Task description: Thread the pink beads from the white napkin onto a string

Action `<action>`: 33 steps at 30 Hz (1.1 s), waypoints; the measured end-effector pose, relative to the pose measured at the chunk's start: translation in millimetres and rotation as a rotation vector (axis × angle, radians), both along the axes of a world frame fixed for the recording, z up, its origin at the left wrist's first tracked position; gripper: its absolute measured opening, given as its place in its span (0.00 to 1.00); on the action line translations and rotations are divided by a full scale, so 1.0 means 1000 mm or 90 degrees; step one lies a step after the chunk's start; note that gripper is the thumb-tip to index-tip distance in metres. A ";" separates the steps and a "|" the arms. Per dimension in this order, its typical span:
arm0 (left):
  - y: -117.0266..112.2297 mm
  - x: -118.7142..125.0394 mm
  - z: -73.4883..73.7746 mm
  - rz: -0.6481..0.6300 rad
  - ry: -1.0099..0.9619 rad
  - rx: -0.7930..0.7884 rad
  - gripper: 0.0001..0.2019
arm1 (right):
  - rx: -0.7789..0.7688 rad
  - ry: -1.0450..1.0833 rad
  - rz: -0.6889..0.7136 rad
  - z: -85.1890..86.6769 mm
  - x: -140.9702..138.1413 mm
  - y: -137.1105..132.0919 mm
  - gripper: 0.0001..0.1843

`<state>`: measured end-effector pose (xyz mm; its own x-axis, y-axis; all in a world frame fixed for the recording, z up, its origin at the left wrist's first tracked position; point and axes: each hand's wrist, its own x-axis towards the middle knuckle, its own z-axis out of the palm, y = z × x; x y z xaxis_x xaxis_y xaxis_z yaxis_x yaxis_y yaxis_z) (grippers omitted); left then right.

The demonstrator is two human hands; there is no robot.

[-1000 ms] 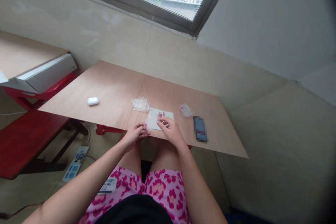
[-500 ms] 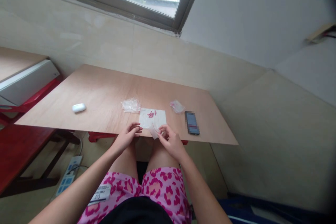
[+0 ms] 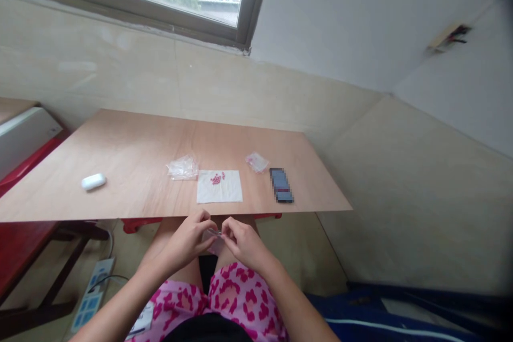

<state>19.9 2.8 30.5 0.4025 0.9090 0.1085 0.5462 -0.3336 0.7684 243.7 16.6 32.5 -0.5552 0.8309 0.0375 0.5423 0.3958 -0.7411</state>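
Observation:
My left hand (image 3: 188,238) and my right hand (image 3: 242,243) are together over my lap, just below the front edge of a plywood board (image 3: 132,171). Between their fingertips they pinch a small translucent piece (image 3: 216,246), probably plastic film, with a thin glint at its top. On the board, a white tissue (image 3: 230,193) carries a small heap of red beads (image 3: 216,179). A crumpled clear plastic bag (image 3: 183,168) lies to its left, and a small pink-tinged bag (image 3: 257,162) lies beyond it to the right.
A phone (image 3: 281,185) with a blurred surface lies right of the tissue, and a white earbud case (image 3: 93,182) lies at the left of the board. Red furniture (image 3: 20,246) stands at left, with a power strip (image 3: 92,288) on the floor. Walls bound the far and right sides.
Both hands have moved back off the board toward my lap and come together on the translucent piece. The tissue and beads now show uncovered. The whole view has swung left.

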 end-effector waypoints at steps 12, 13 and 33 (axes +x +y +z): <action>0.004 0.008 -0.021 -0.020 0.018 -0.068 0.05 | 0.080 -0.085 0.053 0.003 -0.005 -0.002 0.09; 0.004 0.008 -0.023 -0.022 0.022 -0.072 0.06 | 0.080 -0.089 0.054 0.004 -0.005 -0.002 0.09; 0.005 0.010 -0.016 0.000 -0.009 -0.011 0.10 | 0.019 0.002 -0.014 -0.001 -0.010 -0.004 0.14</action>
